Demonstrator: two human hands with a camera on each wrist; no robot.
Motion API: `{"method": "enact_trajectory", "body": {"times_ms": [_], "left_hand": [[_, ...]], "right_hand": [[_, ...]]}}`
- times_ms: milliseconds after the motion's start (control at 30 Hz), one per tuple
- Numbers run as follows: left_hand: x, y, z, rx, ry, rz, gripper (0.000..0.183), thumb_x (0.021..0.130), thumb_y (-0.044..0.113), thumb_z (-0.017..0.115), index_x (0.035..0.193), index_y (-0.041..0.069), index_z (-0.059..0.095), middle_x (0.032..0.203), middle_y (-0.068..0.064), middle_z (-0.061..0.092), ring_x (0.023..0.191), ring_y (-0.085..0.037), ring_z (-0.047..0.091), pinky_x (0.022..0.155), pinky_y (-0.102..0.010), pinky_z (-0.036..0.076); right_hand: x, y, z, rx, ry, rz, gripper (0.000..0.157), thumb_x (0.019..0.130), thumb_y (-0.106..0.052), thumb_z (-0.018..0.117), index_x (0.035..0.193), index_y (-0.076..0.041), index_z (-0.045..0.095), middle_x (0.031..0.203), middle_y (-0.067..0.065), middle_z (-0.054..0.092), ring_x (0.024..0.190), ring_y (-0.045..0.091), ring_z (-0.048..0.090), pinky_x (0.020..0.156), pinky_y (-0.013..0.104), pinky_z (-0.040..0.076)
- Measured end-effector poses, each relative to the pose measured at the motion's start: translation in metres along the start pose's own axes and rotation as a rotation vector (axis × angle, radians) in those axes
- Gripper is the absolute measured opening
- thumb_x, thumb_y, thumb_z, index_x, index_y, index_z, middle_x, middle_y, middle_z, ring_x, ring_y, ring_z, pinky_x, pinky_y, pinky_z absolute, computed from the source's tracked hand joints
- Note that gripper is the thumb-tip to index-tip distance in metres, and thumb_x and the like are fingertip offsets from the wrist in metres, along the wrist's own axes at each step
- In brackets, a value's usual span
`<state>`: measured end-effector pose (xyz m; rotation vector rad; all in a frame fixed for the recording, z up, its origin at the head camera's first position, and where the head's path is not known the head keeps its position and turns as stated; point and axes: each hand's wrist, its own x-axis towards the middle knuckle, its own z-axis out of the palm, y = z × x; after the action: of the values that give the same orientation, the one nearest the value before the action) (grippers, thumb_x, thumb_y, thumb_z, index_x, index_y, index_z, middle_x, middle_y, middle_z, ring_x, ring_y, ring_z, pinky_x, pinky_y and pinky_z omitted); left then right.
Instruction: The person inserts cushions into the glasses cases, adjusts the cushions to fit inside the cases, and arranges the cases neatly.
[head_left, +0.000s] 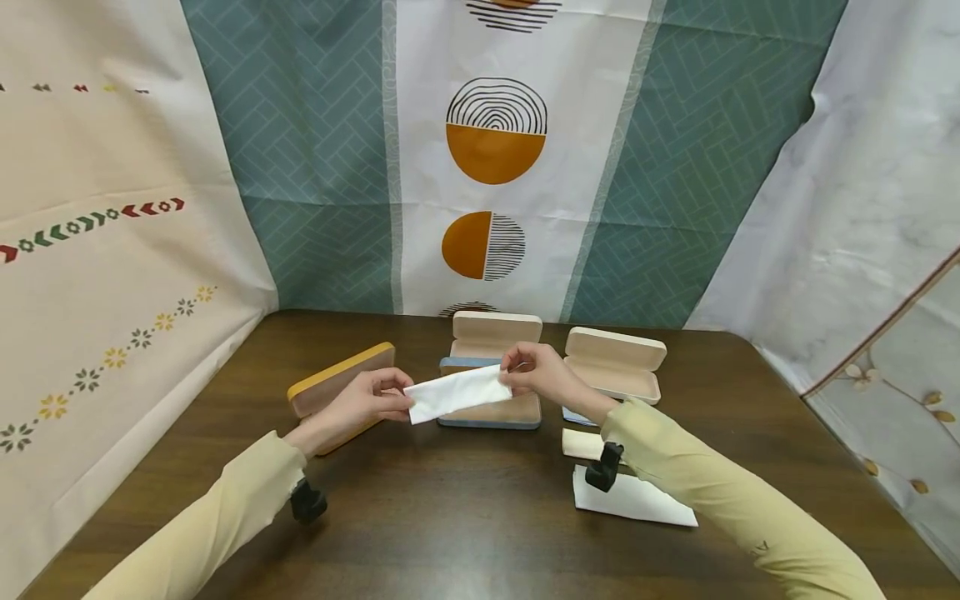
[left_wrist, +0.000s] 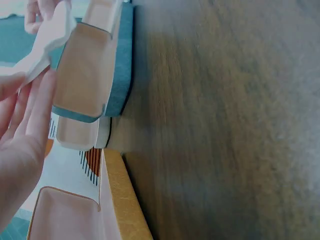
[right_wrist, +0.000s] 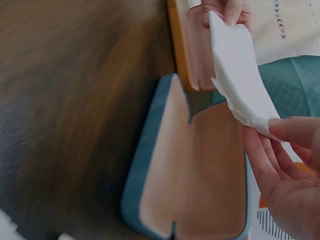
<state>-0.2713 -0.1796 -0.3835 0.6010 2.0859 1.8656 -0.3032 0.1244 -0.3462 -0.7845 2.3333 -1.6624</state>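
Note:
A folded white cloth (head_left: 459, 392) is stretched between both hands above an open blue glasses case (head_left: 491, 414). The left hand (head_left: 367, 398) pinches its left end, and the right hand (head_left: 543, 375) pinches the other end between thumb and fingers. In the right wrist view the cloth (right_wrist: 240, 70) hangs as a folded strip, with the blue case (right_wrist: 195, 175) open below it and its beige lining bare. An open yellow glasses case (head_left: 341, 371) stands beside the left hand, partly hidden by it.
Two open white cases stand behind: one (head_left: 498, 327) at the back middle, another (head_left: 615, 354) at the back right. Near the right forearm lie a cream cloth (head_left: 581, 443), a white cloth (head_left: 630, 500) and a light blue cloth (head_left: 577, 417). Curtains (head_left: 322, 150) border the brown table (head_left: 435, 533).

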Motion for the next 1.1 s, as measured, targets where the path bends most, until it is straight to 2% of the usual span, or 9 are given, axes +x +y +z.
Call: {"method": "enact_trajectory", "body": {"times_ms": [167, 267, 367, 567, 867, 967, 1100], "left_hand": [[-0.007, 0.001, -0.004, -0.044, 0.134, 0.007, 0.031, 0.081, 0.009, 0.068, 0.104, -0.006, 0.052, 0.104, -0.021, 0.055, 0.086, -0.031, 0.058, 0.079, -0.048, 0.044], [-0.011, -0.001, -0.009, -0.081, 0.186, 0.003, 0.031, 0.08, 0.007, 0.069, 0.103, -0.006, 0.052, 0.107, -0.021, 0.055, 0.087, -0.03, 0.057, 0.08, -0.048, 0.043], [-0.016, -0.006, -0.014, -0.1, 0.233, -0.005, 0.029, 0.08, 0.004, 0.068, 0.101, -0.007, 0.051, 0.106, -0.019, 0.055, 0.086, -0.027, 0.058, 0.078, -0.047, 0.045], [-0.031, -0.012, -0.023, -0.037, 0.319, -0.028, 0.031, 0.079, 0.003, 0.069, 0.101, -0.01, 0.051, 0.092, -0.016, 0.059, 0.077, -0.023, 0.061, 0.072, -0.04, 0.049], [-0.062, -0.013, -0.029, 0.013, 0.417, -0.063, 0.033, 0.08, 0.003, 0.069, 0.1, -0.014, 0.051, 0.083, -0.014, 0.058, 0.07, -0.02, 0.063, 0.064, -0.033, 0.051], [-0.07, -0.015, -0.033, 0.01, 0.428, -0.059, 0.032, 0.081, 0.002, 0.067, 0.1, -0.017, 0.05, 0.083, -0.014, 0.058, 0.071, -0.021, 0.064, 0.065, -0.034, 0.051], [-0.077, -0.017, -0.038, -0.014, 0.437, -0.062, 0.032, 0.082, 0.0, 0.065, 0.102, -0.018, 0.049, 0.085, -0.015, 0.058, 0.073, -0.025, 0.064, 0.067, -0.034, 0.051]], "right_hand": [[0.018, -0.007, 0.01, -0.027, 0.083, 0.038, 0.012, 0.078, 0.002, 0.068, 0.086, 0.004, 0.06, 0.081, 0.01, 0.059, 0.068, 0.018, 0.059, 0.06, 0.035, 0.051], [0.029, -0.01, 0.019, -0.077, 0.124, 0.051, 0.009, 0.076, 0.003, 0.07, 0.082, 0.003, 0.064, 0.079, 0.008, 0.061, 0.069, 0.016, 0.059, 0.058, 0.03, 0.051], [0.039, -0.015, 0.028, -0.116, 0.134, 0.049, 0.008, 0.075, 0.002, 0.07, 0.082, 0.003, 0.066, 0.079, 0.009, 0.063, 0.069, 0.016, 0.059, 0.058, 0.03, 0.051], [0.053, -0.019, 0.047, -0.144, 0.124, 0.037, 0.012, 0.077, 0.005, 0.068, 0.089, 0.004, 0.069, 0.088, 0.011, 0.064, 0.074, 0.018, 0.06, 0.06, 0.028, 0.051], [0.065, -0.024, 0.078, -0.317, 0.081, -0.046, 0.021, 0.077, 0.009, 0.063, 0.094, -0.001, 0.069, 0.086, 0.005, 0.064, 0.074, 0.011, 0.059, 0.057, 0.019, 0.046], [0.068, -0.023, 0.088, -0.33, 0.057, -0.074, 0.022, 0.078, 0.009, 0.062, 0.096, -0.001, 0.069, 0.089, 0.007, 0.064, 0.076, 0.013, 0.059, 0.058, 0.018, 0.044], [0.073, -0.017, 0.098, -0.291, 0.032, -0.082, 0.022, 0.079, 0.011, 0.061, 0.097, 0.001, 0.068, 0.093, 0.009, 0.063, 0.081, 0.017, 0.06, 0.064, 0.02, 0.047]]}}
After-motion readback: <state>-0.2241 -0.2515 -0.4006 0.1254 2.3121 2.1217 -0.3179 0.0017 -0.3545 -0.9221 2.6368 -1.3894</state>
